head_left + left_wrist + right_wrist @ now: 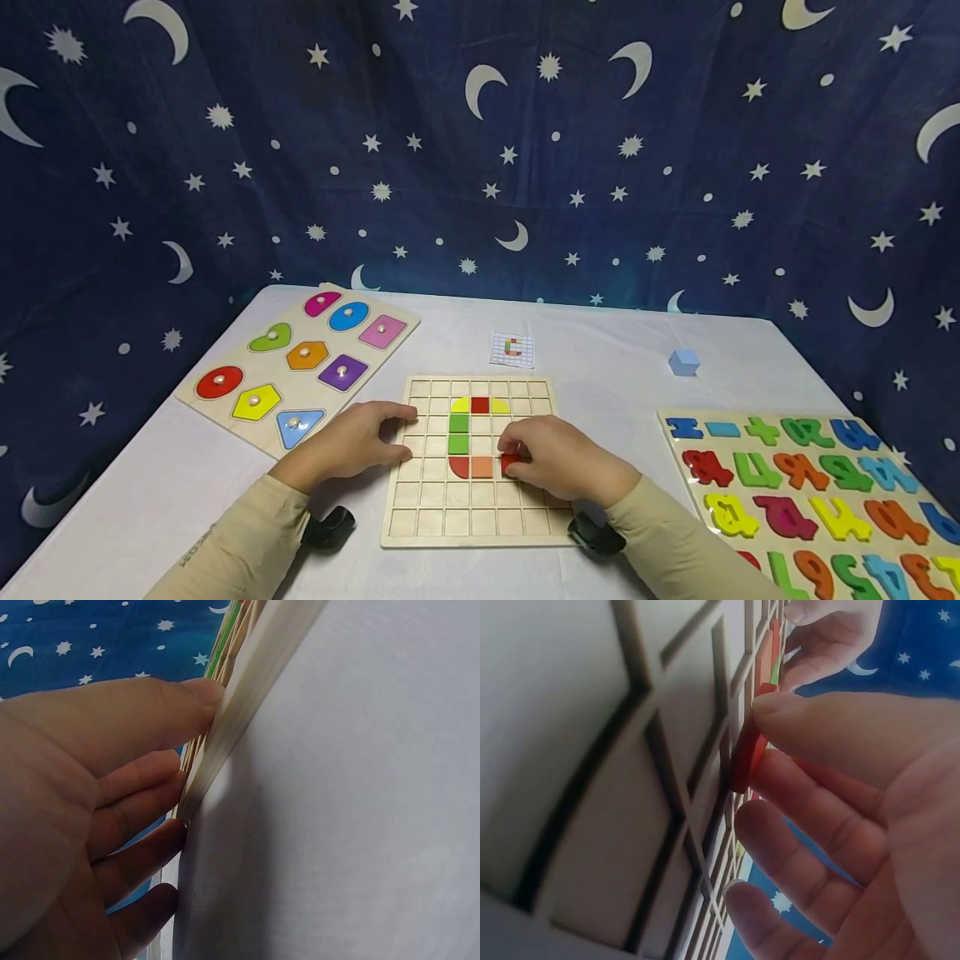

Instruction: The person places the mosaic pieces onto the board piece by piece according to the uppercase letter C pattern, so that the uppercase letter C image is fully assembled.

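A wooden grid board (420, 521) lies on the table in the middle of the head view. My right hand (558, 458) pinches a red tile (748, 754) between thumb and finger, at the cell right of an orange tile (482, 467). Part of the red tile is hidden by the fingers. On the board, two green tiles (458, 434) run downward to a red rounded tile (459, 467). Above are a red square (480, 405) and two yellow rounded tiles (461, 406). My left hand (348, 446) touches the board's left edge with thumb and fingertips spread.
A small card (512, 350) with a printed coloured grid lies behind the board. Left of it is a knobbed shape puzzle (397, 325). A light blue block (683, 362) sits at the back right, and a letter puzzle board (678, 454) lies at the right.
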